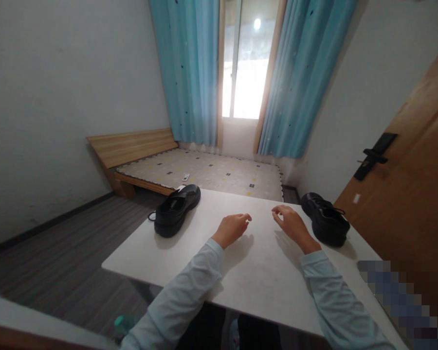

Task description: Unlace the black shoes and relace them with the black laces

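A white worktop (248, 272) carries two black shoes: the left shoe (176, 210) lies at its far left edge with a lace hanging over, and the right shoe (325, 218) lies at its far right edge. Between them, over bare surface, the left hand (230, 229) hovers with fingers (245, 218) loosely curled and empty, well apart from the left shoe. The right hand (291, 224), fingers (278, 211) likewise curled and holding nothing, is just beside the right shoe without touching it.
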Demonstrator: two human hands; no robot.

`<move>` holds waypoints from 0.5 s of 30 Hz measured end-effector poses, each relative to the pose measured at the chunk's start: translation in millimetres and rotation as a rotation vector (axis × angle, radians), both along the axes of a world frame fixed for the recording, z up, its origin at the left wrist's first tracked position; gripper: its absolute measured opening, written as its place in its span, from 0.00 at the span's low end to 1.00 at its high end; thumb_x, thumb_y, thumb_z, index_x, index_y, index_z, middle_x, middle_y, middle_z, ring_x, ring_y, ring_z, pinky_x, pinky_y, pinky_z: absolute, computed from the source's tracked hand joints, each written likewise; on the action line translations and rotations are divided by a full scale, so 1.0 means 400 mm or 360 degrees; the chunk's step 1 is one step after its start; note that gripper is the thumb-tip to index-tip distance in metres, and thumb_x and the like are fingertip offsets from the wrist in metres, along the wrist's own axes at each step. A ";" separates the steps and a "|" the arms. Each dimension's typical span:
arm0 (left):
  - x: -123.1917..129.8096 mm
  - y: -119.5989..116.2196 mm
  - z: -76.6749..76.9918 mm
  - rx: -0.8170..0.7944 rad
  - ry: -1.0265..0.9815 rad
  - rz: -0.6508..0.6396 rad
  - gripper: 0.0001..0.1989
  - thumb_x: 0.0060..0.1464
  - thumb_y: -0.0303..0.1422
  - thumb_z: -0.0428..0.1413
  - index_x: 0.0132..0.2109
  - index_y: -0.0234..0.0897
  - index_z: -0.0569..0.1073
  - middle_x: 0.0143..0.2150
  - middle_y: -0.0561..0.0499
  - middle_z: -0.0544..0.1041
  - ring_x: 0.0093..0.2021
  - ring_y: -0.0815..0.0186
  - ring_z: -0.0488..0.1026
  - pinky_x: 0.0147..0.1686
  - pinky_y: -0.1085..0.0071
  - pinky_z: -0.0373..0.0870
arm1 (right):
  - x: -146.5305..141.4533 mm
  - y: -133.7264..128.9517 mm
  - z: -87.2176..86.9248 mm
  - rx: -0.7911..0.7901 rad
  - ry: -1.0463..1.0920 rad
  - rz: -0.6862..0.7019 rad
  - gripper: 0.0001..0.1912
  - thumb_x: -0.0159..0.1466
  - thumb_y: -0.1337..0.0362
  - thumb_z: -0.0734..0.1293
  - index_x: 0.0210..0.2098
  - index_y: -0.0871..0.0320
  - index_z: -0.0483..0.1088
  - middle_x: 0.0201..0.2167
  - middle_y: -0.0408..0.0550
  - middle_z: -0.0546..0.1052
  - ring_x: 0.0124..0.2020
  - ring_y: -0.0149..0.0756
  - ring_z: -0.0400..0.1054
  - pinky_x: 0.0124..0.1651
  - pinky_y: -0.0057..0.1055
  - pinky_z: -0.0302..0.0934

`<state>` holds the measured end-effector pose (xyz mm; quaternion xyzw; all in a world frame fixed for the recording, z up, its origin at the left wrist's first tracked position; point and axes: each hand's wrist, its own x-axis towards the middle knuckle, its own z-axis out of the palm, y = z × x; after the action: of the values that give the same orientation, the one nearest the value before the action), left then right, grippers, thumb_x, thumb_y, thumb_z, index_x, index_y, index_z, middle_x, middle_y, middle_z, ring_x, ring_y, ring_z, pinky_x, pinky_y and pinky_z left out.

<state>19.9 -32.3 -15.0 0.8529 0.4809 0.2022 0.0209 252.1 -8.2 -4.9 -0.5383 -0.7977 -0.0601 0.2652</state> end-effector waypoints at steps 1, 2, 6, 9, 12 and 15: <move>-0.001 0.001 0.000 -0.0012 0.0003 -0.0001 0.12 0.59 0.32 0.47 0.47 0.44 0.70 0.42 0.53 0.78 0.36 0.66 0.75 0.36 0.72 0.69 | 0.006 0.000 0.006 0.0016 -0.0059 -0.0049 0.10 0.63 0.65 0.58 0.36 0.60 0.71 0.34 0.51 0.75 0.38 0.39 0.68 0.42 0.33 0.58; -0.002 0.001 -0.001 -0.0021 0.0007 -0.0004 0.12 0.59 0.32 0.46 0.47 0.44 0.71 0.42 0.52 0.78 0.36 0.66 0.75 0.36 0.72 0.69 | 0.013 -0.002 0.013 0.0032 -0.0122 -0.0108 0.10 0.63 0.66 0.59 0.37 0.61 0.71 0.36 0.52 0.76 0.40 0.40 0.68 0.42 0.33 0.58; -0.004 0.002 -0.002 -0.0041 0.0018 -0.0012 0.12 0.59 0.32 0.46 0.46 0.44 0.72 0.41 0.52 0.78 0.37 0.66 0.75 0.37 0.72 0.69 | 0.046 -0.017 0.052 0.0105 -0.0411 -0.0449 0.11 0.63 0.66 0.59 0.41 0.60 0.71 0.40 0.53 0.75 0.42 0.43 0.66 0.40 0.35 0.56; -0.005 0.001 -0.004 -0.0046 0.0014 -0.0007 0.12 0.59 0.32 0.46 0.46 0.44 0.72 0.41 0.52 0.78 0.37 0.66 0.74 0.37 0.72 0.69 | 0.080 -0.030 0.074 0.0163 -0.0553 -0.0695 0.12 0.63 0.65 0.58 0.42 0.59 0.70 0.40 0.54 0.74 0.43 0.45 0.65 0.39 0.36 0.54; -0.005 0.000 -0.003 -0.0060 0.0011 0.0000 0.12 0.59 0.32 0.46 0.45 0.44 0.72 0.41 0.52 0.78 0.37 0.66 0.74 0.37 0.71 0.69 | 0.119 -0.040 0.082 0.0106 -0.0602 -0.0885 0.12 0.63 0.64 0.59 0.44 0.60 0.68 0.42 0.56 0.73 0.44 0.47 0.64 0.39 0.37 0.54; -0.005 -0.001 0.001 -0.0101 0.0001 0.0031 0.12 0.59 0.32 0.46 0.46 0.44 0.72 0.41 0.51 0.78 0.38 0.66 0.74 0.39 0.72 0.69 | 0.149 -0.047 0.078 -0.0027 -0.0640 -0.1004 0.15 0.61 0.66 0.61 0.47 0.62 0.66 0.43 0.58 0.72 0.46 0.50 0.65 0.41 0.40 0.55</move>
<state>17.9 -32.8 -14.5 0.8471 0.4954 0.1869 0.0457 311.7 -27.1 26.2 -0.7372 -0.6291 -0.2369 0.0673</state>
